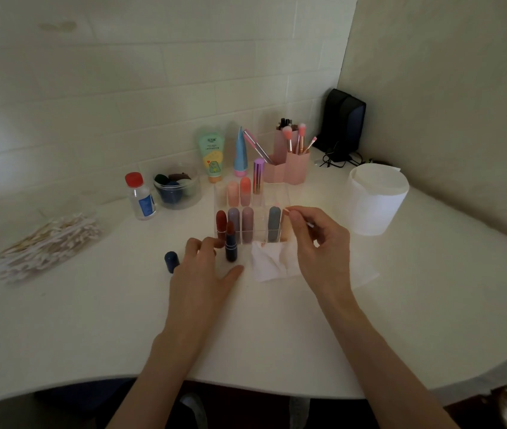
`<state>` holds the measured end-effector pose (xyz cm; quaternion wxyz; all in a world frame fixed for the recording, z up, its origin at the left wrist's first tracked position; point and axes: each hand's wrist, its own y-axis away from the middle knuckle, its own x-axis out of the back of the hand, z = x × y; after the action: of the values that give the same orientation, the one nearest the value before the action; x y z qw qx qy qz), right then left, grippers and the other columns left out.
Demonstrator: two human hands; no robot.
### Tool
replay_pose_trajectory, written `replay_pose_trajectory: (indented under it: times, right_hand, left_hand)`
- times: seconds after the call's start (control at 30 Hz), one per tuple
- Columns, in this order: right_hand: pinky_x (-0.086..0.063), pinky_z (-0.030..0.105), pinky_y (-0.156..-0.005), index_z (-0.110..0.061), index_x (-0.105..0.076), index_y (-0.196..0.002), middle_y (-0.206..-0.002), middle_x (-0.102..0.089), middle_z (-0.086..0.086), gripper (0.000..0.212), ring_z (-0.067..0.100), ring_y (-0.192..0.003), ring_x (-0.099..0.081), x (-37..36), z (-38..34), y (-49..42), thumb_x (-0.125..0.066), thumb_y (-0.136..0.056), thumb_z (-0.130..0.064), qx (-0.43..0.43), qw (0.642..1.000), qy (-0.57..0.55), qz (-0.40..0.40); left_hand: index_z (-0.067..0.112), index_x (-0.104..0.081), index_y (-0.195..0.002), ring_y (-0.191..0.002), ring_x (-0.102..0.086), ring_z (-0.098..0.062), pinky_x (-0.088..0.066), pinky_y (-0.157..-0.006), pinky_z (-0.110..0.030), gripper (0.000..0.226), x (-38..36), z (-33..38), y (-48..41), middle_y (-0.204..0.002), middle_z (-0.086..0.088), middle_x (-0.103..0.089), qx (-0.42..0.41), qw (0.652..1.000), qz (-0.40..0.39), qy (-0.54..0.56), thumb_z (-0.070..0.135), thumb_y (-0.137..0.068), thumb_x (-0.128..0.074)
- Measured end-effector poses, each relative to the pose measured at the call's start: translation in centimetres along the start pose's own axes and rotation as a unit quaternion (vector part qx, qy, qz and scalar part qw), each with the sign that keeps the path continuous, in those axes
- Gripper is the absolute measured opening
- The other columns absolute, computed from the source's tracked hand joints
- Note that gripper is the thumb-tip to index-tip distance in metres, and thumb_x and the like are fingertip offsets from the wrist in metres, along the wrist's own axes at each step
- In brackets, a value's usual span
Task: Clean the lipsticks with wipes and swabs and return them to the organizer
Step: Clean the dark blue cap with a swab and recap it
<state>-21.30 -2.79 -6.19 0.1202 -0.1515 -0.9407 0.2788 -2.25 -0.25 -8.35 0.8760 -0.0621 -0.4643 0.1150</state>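
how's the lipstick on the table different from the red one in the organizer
The table lipstick is uncapped, the red one capped. The table lipstick's case is dark blue, the red one's red. The table lipstick stands outside the organizer, the red one inside. Both stand upright.

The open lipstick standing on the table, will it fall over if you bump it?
Probably: the lipstick is tall, narrow and upright, so it likely tips, then rolls. Its bare red tip looks soft and may smear.

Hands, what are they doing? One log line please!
left hand: beside uncapped lipstick | right hand: pinches swab | wipe: on table
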Motion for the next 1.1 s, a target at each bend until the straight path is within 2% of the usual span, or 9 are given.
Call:
replay_pose_trajectory:
  times: [0.23,0.37,0.47,0.53,0.6,0.73,0.87,0.97,1.1]
  right_hand:
    - [-0.044,0.012,-0.075,-0.010,-0.072,-0.107,-0.097,-0.072,-0.006,0.014,0.009,-0.089,-0.065,0.1,-0.6,0.2,-0.059,-0.103,-0.012,0.020,0.999,0.022,0.038]
    - [-0.044,0.012,-0.076,-0.012,-0.071,-0.107,-0.097,-0.071,-0.010,0.013,0.006,-0.090,-0.064,0.1,-0.7,0.3,-0.058,-0.103,-0.013,0.021,0.999,0.022,0.030]
    - [-0.045,0.013,-0.077,-0.012,-0.070,-0.106,-0.097,-0.070,-0.009,0.014,0.005,-0.091,-0.063,0.1,-1.0,0.4,-0.056,-0.104,-0.013,0.029,0.999,0.019,0.022]
    - [-0.044,0.012,-0.077,-0.013,-0.068,-0.104,-0.095,-0.069,-0.008,0.014,0.005,-0.088,-0.062,0.1,-1.3,0.5,-0.053,-0.105,-0.013,0.035,0.999,0.014,0.008]
    - [-0.042,0.011,-0.074,-0.016,-0.066,-0.103,-0.092,-0.068,-0.009,0.013,0.004,-0.083,-0.060,0.0,-1.5,0.6,-0.053,-0.105,-0.014,0.045,0.999,0.011,-0.013]
    - [-0.041,0.012,-0.065,-0.012,-0.068,-0.104,-0.084,-0.064,-0.014,0.015,0.007,-0.071,-0.058,-0.6,-1.6,1.3,-0.058,-0.102,-0.022,0.085,0.995,0.012,-0.051]
    - [-0.043,0.018,-0.061,-0.009,-0.072,-0.102,-0.082,-0.064,-0.012,0.016,0.007,-0.066,-0.056,-0.9,-1.3,1.8,-0.064,-0.099,-0.023,0.150,0.983,0.028,-0.099]
    - [-0.038,0.007,-0.071,-0.006,-0.076,-0.099,-0.087,-0.057,-0.017,0.011,-0.008,-0.071,-0.048,-1.1,-1.1,1.9,-0.073,-0.093,-0.015,0.208,0.968,0.080,-0.117]
    - [-0.039,0.007,-0.076,-0.009,-0.078,-0.101,-0.085,-0.063,-0.010,0.010,-0.006,-0.074,-0.046,-1.4,-0.6,2.1,-0.077,-0.092,-0.013,0.240,0.955,0.106,-0.141]
  left_hand:
    - [0.023,-0.061,-0.105,-0.073,-0.053,-0.007,-0.041,-0.065,-0.026,0.033,3.7,-1.7,1.3,-0.098,0.006,-0.054,-0.041,0.985,0.168,0.014,0.046,-0.085,-0.075]
    - [0.027,-0.062,-0.118,-0.096,-0.062,-0.023,-0.046,-0.069,-0.036,0.046,4.5,-4.9,0.5,-0.119,-0.001,-0.050,0.034,0.991,0.112,-0.061,0.056,-0.084,-0.072]
    - [0.027,-0.064,-0.104,-0.089,-0.063,-0.022,-0.045,-0.068,-0.034,0.028,4.0,-5.7,0.6,-0.104,0.003,-0.053,0.031,0.994,0.093,-0.054,0.050,-0.088,-0.069]
    - [0.026,-0.064,-0.096,-0.079,-0.062,-0.016,-0.044,-0.065,-0.031,0.018,3.9,-5.4,0.5,-0.092,0.009,-0.059,0.028,0.995,0.101,0.008,0.043,-0.091,-0.068]
    - [0.027,-0.067,-0.095,-0.074,-0.063,-0.010,-0.051,-0.068,-0.024,0.008,4.3,-4.8,0.1,-0.086,0.012,-0.067,0.036,0.980,0.081,0.176,0.035,-0.093,-0.068]
    - [0.014,-0.072,-0.100,-0.053,-0.044,-0.016,-0.037,-0.050,-0.021,0.022,5.5,-3.3,0.4,-0.086,-0.006,-0.063,0.008,0.885,-0.021,0.465,0.031,-0.093,-0.059]
    - [0.014,-0.071,-0.100,-0.050,-0.034,-0.016,-0.022,-0.050,-0.029,0.024,4.9,-2.9,0.8,-0.085,-0.006,-0.059,-0.015,0.847,-0.058,0.528,0.029,-0.092,-0.054]
    - [0.021,-0.074,-0.098,-0.050,-0.034,-0.015,-0.025,-0.048,-0.023,0.021,4.5,-3.0,0.5,-0.084,-0.005,-0.059,-0.023,0.841,-0.073,0.535,0.038,-0.093,-0.063]
    - [0.020,-0.073,-0.100,-0.053,-0.035,-0.018,-0.028,-0.049,-0.022,0.022,4.4,-3.3,0.4,-0.082,-0.007,-0.058,-0.030,0.841,-0.078,0.535,0.040,-0.090,-0.071]
